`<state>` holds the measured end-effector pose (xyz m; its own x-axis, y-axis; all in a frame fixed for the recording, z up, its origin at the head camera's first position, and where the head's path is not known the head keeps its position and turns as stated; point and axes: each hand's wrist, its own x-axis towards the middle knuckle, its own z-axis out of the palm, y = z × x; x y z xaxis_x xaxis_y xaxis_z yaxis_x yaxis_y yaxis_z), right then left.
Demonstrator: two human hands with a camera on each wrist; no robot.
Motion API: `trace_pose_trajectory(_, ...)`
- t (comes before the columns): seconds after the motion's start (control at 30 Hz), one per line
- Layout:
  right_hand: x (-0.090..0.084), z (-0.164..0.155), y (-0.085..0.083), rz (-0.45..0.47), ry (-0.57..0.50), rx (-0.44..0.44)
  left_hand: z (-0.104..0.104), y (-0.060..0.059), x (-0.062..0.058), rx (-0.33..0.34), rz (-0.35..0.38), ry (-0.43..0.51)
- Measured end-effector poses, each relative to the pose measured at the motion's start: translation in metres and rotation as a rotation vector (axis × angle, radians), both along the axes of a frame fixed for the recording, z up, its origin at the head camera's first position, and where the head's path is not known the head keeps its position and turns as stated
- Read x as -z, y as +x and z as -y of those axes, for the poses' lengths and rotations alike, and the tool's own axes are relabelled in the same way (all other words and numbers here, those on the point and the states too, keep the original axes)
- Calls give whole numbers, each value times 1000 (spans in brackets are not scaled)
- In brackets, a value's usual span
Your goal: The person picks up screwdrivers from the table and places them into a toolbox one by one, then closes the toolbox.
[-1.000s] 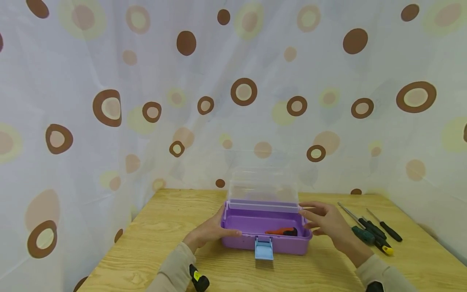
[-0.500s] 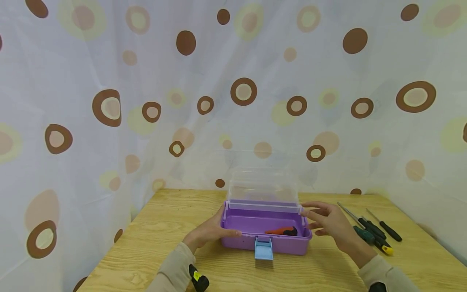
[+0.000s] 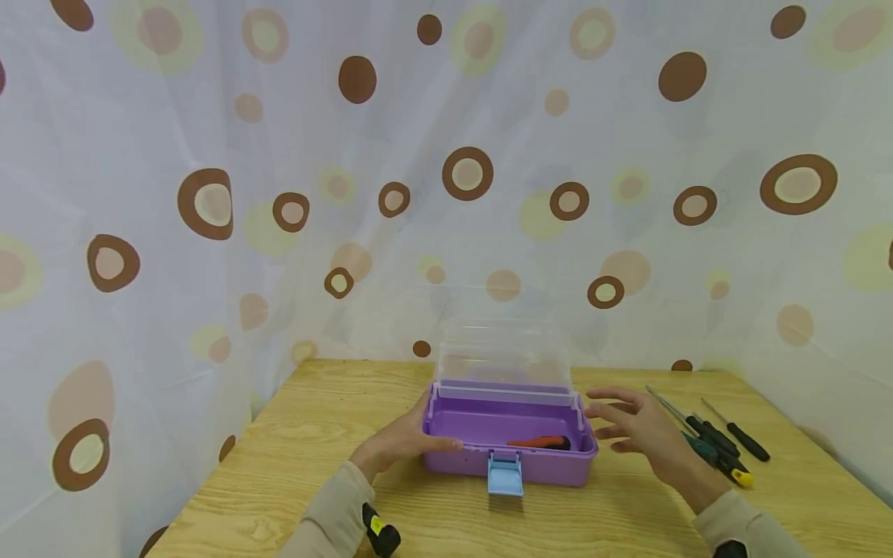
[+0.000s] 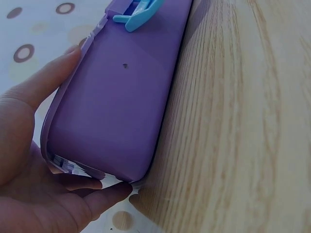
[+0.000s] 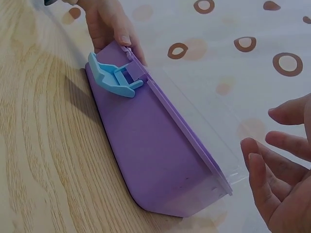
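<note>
A purple plastic toolbox (image 3: 481,463) stands on the table, its clear lid (image 3: 502,353) tilted back and its light blue latch (image 3: 505,474) hanging down in front. Inside lies a screwdriver (image 3: 540,442) with a red and black handle. My left hand (image 3: 401,442) grips the box's left end, thumb along the front rim and fingers around the side, as the left wrist view shows too. My right hand (image 3: 638,430) is just off the right end, fingers loosely bent and apart from the box, with nothing in them.
Several screwdrivers (image 3: 718,446) with black, green and yellow-tipped handles lie on the wooden table (image 3: 314,457) to the right of my right hand. A white curtain with brown circles (image 3: 391,139) hangs behind and along both sides.
My right hand has drawn back a little to the right, away from the box's right rim. The screwdriver inside has shifted slightly. The left hand keeps its hold.
</note>
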<state>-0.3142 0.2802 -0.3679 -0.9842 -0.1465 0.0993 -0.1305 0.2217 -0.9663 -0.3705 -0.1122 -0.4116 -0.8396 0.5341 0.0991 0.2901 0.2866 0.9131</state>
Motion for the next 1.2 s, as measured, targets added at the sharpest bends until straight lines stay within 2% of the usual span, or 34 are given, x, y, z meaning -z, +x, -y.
trace_pose_trajectory(0.23,0,-12,1,-5,0,23,-2,1,0,-4,3,4)
trace_pose_trajectory(0.53,-3,-24,3,-9,51,31,-2,1,0,2,-1,8)
trace_pose_trajectory(1.2,7,-66,4,-68,79,119,-2,-3,4,15,-4,33)
